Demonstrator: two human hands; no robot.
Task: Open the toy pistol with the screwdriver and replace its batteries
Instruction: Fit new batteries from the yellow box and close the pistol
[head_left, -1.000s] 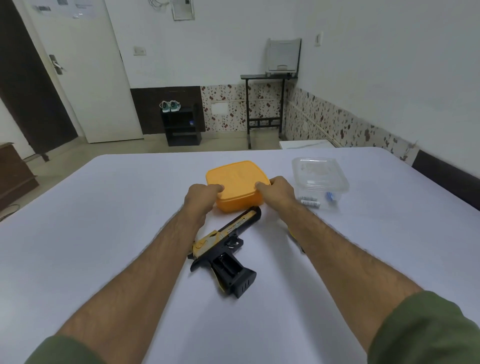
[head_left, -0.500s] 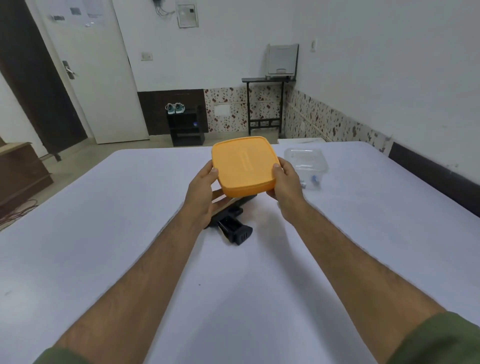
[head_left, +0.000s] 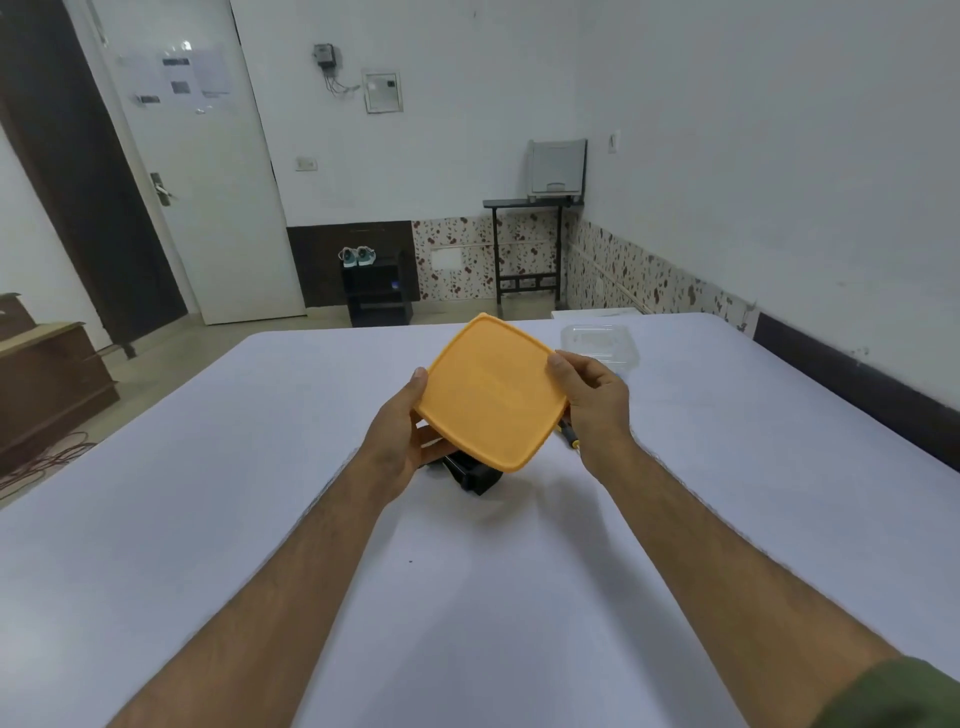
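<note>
While both hands (head_left: 405, 441) grip orange box (head_left: 491, 395), lifted, tilted.

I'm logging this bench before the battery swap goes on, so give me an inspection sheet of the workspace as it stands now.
Surface: white table, broad bare areas.
Job's things: toy pistol lies on the table, mostly hidden behind the orange box; screwdriver, only part shows beside the right hand.
Clutter: orange box held tilted above the table; clear container on the far right of the table.
Grippers: left hand and right hand grip opposite edges of the orange box.
Cables: cords on the floor at left.
Surroundings: white door, shoes on a dark stand, small side table.
</note>
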